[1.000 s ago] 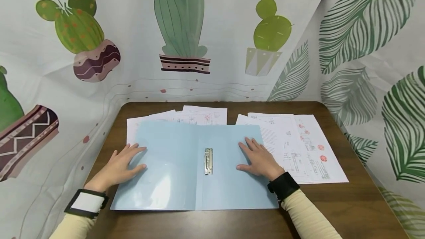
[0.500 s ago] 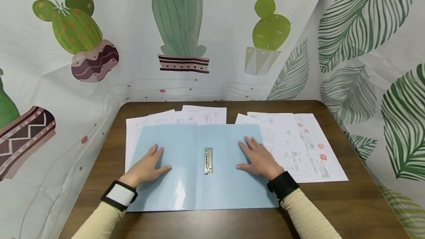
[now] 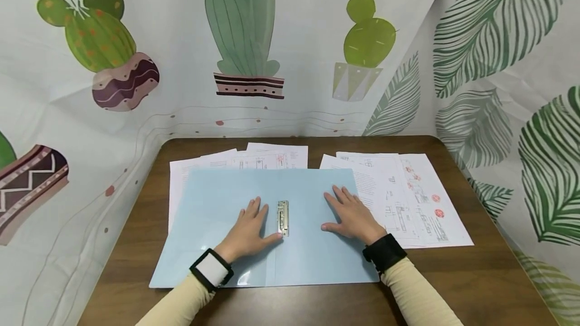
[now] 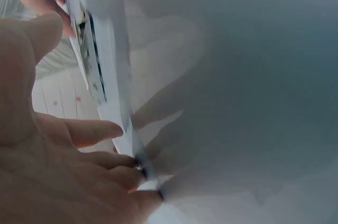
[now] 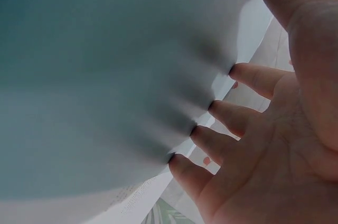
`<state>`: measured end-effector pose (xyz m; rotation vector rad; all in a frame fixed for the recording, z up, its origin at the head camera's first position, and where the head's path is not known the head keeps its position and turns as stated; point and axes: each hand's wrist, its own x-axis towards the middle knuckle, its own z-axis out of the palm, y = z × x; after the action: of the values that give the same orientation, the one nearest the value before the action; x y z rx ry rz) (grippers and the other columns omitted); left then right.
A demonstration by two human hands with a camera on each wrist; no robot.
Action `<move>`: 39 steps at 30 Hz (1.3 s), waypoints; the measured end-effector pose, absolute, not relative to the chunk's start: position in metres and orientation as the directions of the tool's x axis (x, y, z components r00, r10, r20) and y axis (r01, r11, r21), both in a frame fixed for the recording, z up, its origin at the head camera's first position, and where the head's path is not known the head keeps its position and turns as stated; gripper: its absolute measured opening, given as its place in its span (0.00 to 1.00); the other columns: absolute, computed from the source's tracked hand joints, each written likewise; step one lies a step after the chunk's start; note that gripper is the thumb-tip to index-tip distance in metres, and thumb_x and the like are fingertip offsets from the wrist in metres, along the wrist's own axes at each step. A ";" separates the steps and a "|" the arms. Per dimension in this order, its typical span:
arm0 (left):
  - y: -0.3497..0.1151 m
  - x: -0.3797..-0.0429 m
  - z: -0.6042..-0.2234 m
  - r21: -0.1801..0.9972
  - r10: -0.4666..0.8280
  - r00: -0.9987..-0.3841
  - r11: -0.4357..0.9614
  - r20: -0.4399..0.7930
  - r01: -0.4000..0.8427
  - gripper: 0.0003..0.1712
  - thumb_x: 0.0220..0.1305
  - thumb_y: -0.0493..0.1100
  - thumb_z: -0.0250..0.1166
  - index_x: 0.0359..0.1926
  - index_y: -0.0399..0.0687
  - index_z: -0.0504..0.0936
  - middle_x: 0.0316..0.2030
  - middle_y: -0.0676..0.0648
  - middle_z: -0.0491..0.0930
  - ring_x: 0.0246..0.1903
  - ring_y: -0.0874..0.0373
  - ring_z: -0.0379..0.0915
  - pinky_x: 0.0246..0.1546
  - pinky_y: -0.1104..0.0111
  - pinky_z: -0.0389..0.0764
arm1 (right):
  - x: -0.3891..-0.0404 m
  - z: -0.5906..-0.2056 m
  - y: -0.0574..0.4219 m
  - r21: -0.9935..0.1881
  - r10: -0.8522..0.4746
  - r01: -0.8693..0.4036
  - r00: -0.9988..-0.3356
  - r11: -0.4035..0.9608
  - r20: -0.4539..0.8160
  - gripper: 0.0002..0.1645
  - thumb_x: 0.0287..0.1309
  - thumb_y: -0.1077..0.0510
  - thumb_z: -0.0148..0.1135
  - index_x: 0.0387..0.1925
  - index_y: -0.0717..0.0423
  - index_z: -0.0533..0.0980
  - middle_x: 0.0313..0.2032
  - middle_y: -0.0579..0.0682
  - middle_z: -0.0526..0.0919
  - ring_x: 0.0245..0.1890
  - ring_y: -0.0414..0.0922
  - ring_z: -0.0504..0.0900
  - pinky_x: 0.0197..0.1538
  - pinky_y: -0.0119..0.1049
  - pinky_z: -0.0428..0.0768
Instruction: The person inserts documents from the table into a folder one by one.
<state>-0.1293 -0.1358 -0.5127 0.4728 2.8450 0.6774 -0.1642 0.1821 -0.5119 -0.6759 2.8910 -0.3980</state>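
A light blue folder (image 3: 213,190) lies spread flat on the table, with a metal lever clip (image 3: 283,218) fixed just right of its fold. My left hand (image 3: 246,233) rests on the folder beside the fold, its fingers extended and its thumb reaching the lower end of the clip. In the left wrist view the clip (image 4: 90,49) shows beyond the left thumb. On the right half of the folder, near its edge, lies my right hand (image 3: 351,218) with fingers spread. The right wrist view shows its fingertips (image 5: 198,174) touching the blue surface.
Printed sheets (image 3: 267,157) stick out behind the folder's left half, partly covered by it. More overlapping sheets (image 3: 408,195) with red stamps lie to the right. Brown table (image 3: 480,275) surrounds them, and a patterned cloth (image 3: 308,39) hangs behind.
My left hand has slid right across the folder, from its left edge to the clip beside the fold. The right hand stays where it was.
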 end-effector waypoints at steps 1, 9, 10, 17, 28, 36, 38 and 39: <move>-0.133 -0.129 -0.513 0.465 0.353 -0.931 0.842 -0.092 0.273 0.55 0.63 0.66 0.70 0.74 0.29 0.64 0.77 0.27 0.48 0.78 0.33 0.41 0.74 0.41 0.50 | -0.164 -0.512 0.182 -0.289 -0.451 -0.412 -0.888 0.864 -0.085 0.55 0.57 0.32 0.70 0.77 0.57 0.64 0.78 0.64 0.56 0.78 0.65 0.53 0.72 0.65 0.57; -0.127 -0.128 -0.521 0.433 0.366 -0.929 0.847 -0.057 0.307 0.57 0.58 0.65 0.74 0.74 0.30 0.65 0.77 0.25 0.48 0.78 0.31 0.41 0.73 0.39 0.52 | -0.163 -0.510 0.184 -0.290 -0.450 -0.412 -0.890 0.864 -0.075 0.55 0.58 0.33 0.70 0.77 0.57 0.63 0.78 0.64 0.56 0.78 0.65 0.53 0.72 0.65 0.57; -0.126 -0.129 -0.522 0.427 0.367 -0.929 0.849 -0.056 0.310 0.58 0.58 0.66 0.74 0.74 0.30 0.65 0.77 0.25 0.48 0.78 0.32 0.41 0.73 0.39 0.51 | -0.163 -0.510 0.185 -0.291 -0.449 -0.412 -0.891 0.863 -0.072 0.55 0.58 0.33 0.71 0.77 0.58 0.63 0.78 0.64 0.57 0.77 0.65 0.53 0.72 0.65 0.57; -0.125 -0.134 -0.522 0.406 0.375 -0.926 0.853 -0.039 0.329 0.58 0.58 0.67 0.74 0.75 0.31 0.64 0.77 0.25 0.47 0.78 0.32 0.40 0.73 0.39 0.52 | -0.166 -0.504 0.186 -0.289 -0.446 -0.413 -0.893 0.864 -0.059 0.56 0.57 0.33 0.71 0.76 0.58 0.64 0.77 0.64 0.57 0.77 0.65 0.53 0.72 0.65 0.57; -0.126 -0.132 -0.517 0.452 0.356 -0.933 0.841 -0.047 0.298 0.49 0.67 0.62 0.68 0.74 0.30 0.65 0.77 0.25 0.48 0.77 0.31 0.41 0.72 0.37 0.51 | -0.168 -0.507 0.184 -0.292 -0.448 -0.411 -0.892 0.864 -0.068 0.56 0.57 0.33 0.71 0.77 0.58 0.63 0.78 0.64 0.56 0.78 0.65 0.52 0.73 0.65 0.56; -0.122 -0.129 -0.519 0.436 0.340 -0.940 0.849 -0.018 0.298 0.48 0.65 0.60 0.71 0.70 0.27 0.69 0.74 0.21 0.53 0.75 0.27 0.47 0.68 0.33 0.55 | -0.165 -0.512 0.182 -0.295 -0.451 -0.411 -0.889 0.863 -0.081 0.56 0.57 0.33 0.71 0.77 0.57 0.63 0.78 0.64 0.56 0.78 0.65 0.52 0.73 0.65 0.57; -0.121 -0.129 -0.520 0.422 0.340 -0.940 0.854 -0.010 0.305 0.48 0.64 0.60 0.71 0.70 0.27 0.69 0.73 0.20 0.54 0.74 0.26 0.48 0.67 0.32 0.57 | -0.165 -0.512 0.183 -0.294 -0.451 -0.410 -0.888 0.863 -0.086 0.56 0.57 0.33 0.71 0.77 0.57 0.63 0.78 0.64 0.56 0.78 0.65 0.52 0.73 0.65 0.56; -0.120 -0.129 -0.521 0.412 0.342 -0.940 0.857 -0.005 0.310 0.49 0.64 0.60 0.71 0.70 0.27 0.69 0.73 0.20 0.54 0.74 0.25 0.48 0.66 0.31 0.57 | -0.165 -0.512 0.183 -0.295 -0.451 -0.409 -0.888 0.864 -0.088 0.56 0.58 0.33 0.71 0.77 0.57 0.63 0.78 0.64 0.56 0.78 0.65 0.52 0.73 0.65 0.56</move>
<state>-0.1290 -0.1202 -0.5211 0.5191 2.9521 0.6352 -0.1645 0.1828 -0.5116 -0.6697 2.8827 -0.4050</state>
